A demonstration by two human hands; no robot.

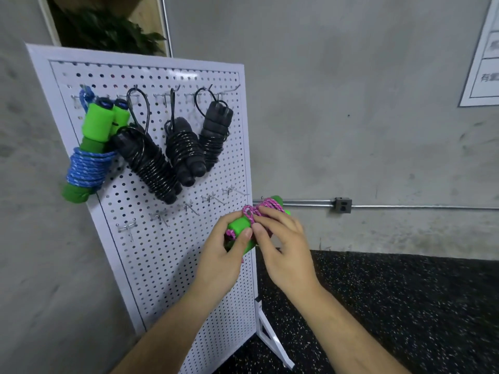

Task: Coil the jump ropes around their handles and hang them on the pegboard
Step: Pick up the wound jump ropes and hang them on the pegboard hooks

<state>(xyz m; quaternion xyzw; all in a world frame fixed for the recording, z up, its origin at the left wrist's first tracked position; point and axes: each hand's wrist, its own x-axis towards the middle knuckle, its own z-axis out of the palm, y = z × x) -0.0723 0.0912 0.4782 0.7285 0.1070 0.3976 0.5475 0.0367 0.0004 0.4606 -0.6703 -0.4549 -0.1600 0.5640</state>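
1. Head view: a grey concrete wall (351,103) fills most of the frame, with a speckled black floor (405,306) below it on the right.
2. A white pegboard (172,265) stands tilted in view on the left, on a white foot (270,336).
3. Both bare forearms rise from the bottom edge and meet in front of the pegboard's right edge.
4. Four coiled ropes hang from the upper hooks: a blue rope (86,168) wound round green grips at far left, then three black ropes (151,163) side by side, touching one another.
5. The left hand (221,263) grips the green handles (239,225) from the left and below, fingers wrapped behind them and the thumb pressed on their near face.
6. The right hand (283,247) comes in from the right, its thumb and forefinger pinching the pink rope (252,211) where it crosses the handles; the other fingers are loosely bent over the coil.
7. The pink-and-green bundle sits between the two hands, held up off the board, with the coils showing above the right hand's fingers and one handle end poking out past them.
8. A lower row of hooks (189,207) slants across the board; its rightmost hook is just up and left of the bundle.
9. A metal conduit (297,203) runs along the wall behind the bundle to a small outlet box (343,205).
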